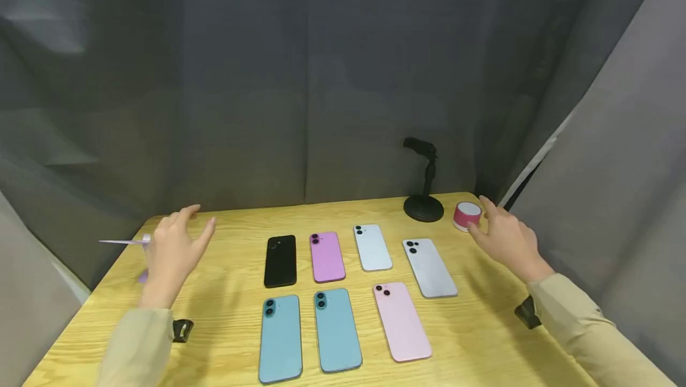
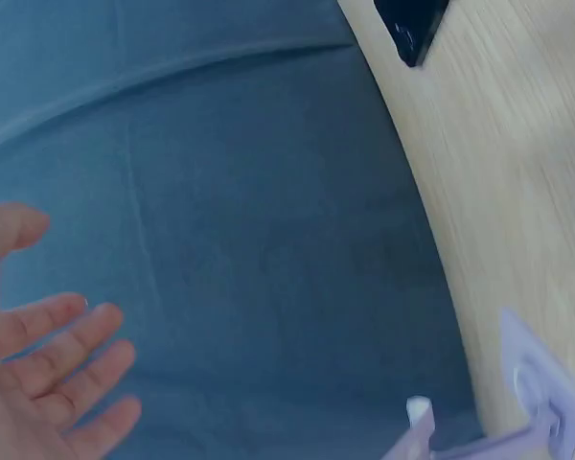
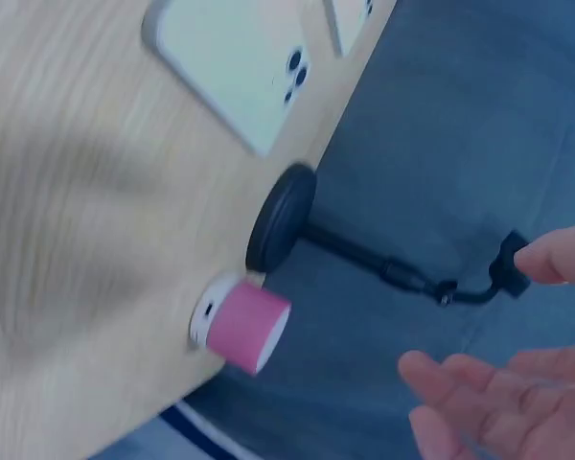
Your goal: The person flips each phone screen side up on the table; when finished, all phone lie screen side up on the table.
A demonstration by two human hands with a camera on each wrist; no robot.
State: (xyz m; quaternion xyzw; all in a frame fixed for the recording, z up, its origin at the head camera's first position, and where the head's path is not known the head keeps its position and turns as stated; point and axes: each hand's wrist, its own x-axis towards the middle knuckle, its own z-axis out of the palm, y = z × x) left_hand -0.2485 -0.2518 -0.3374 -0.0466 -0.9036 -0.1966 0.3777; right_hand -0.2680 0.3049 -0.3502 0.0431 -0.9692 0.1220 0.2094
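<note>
My left hand (image 1: 172, 251) is raised over the table's left side, thumb and fingers spread, holding nothing. Close by it stands a light purple phone stand (image 2: 546, 393), partly hidden behind the hand in the head view. On the right, my other hand (image 1: 508, 239) hovers with fingers apart, its fingertips overlapping a pink-and-white cylinder (image 1: 467, 217) in the head view. Several phones lie face down between the hands: a black one (image 1: 280, 261), a purple one (image 1: 327, 257), a white one (image 1: 373, 247), a silver one (image 1: 430, 268), a pink one (image 1: 402, 322) and two teal ones (image 1: 281, 339).
A black stand (image 1: 424, 208) with a round base and bent neck rises at the back right. Dark grey curtains (image 1: 241, 89) hang right behind the wooden table (image 1: 225, 315), and lighter cloth (image 1: 632, 167) closes off the right side.
</note>
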